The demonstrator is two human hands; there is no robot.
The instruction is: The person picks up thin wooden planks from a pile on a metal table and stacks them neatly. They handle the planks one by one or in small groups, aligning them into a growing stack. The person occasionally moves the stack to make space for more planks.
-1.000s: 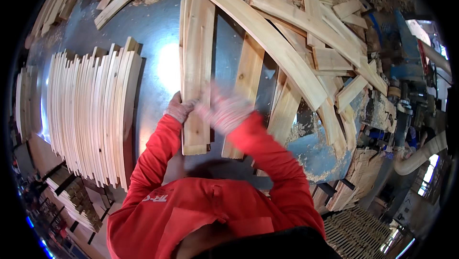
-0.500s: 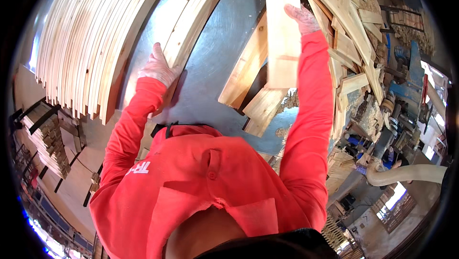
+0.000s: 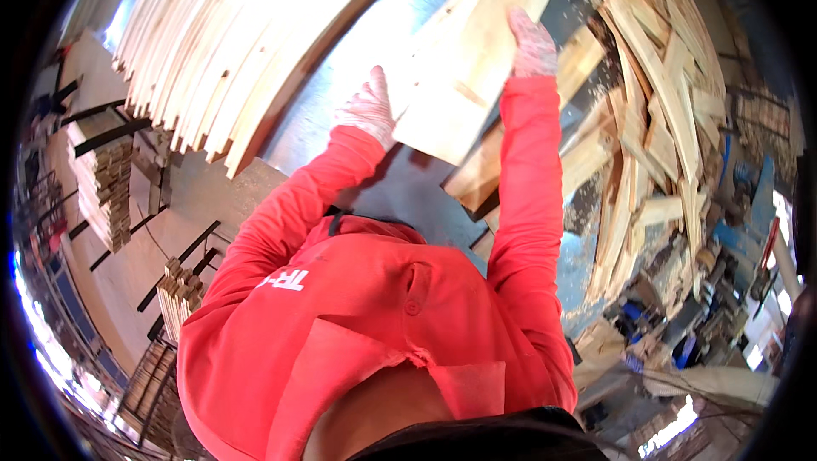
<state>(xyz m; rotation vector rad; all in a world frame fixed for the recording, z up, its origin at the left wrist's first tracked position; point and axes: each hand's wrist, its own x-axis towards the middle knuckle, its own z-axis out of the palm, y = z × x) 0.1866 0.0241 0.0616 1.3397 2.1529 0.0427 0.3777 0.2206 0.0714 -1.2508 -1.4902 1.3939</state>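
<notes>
A wide pale wooden board (image 3: 477,78) slants over the metal table, its near end between my hands. My gloved right hand (image 3: 534,45) grips its right edge, thumb on the upper face. My gloved left hand (image 3: 366,110) is at the near left corner, fingers stretched out along the edge; part of it is hidden by the board. Another pale plank (image 3: 434,31) shows along the board's left side; how they overlap is unclear. Further left stands a row of narrow boards (image 3: 230,52) packed side by side. Loose planks (image 3: 494,171) lie under my right forearm.
A heap of offcuts and strips (image 3: 655,112) covers the right side, with sawdust around it. The bare metal tabletop (image 3: 413,188) shows near my body. Stacked boards (image 3: 106,180) rest on dark bars at left. Blue machinery (image 3: 749,223) stands far right.
The board in my right hand has moved left, from over the loose planks to the plank by my left hand. The view has turned, shifting the packed boards rightward in the picture.
</notes>
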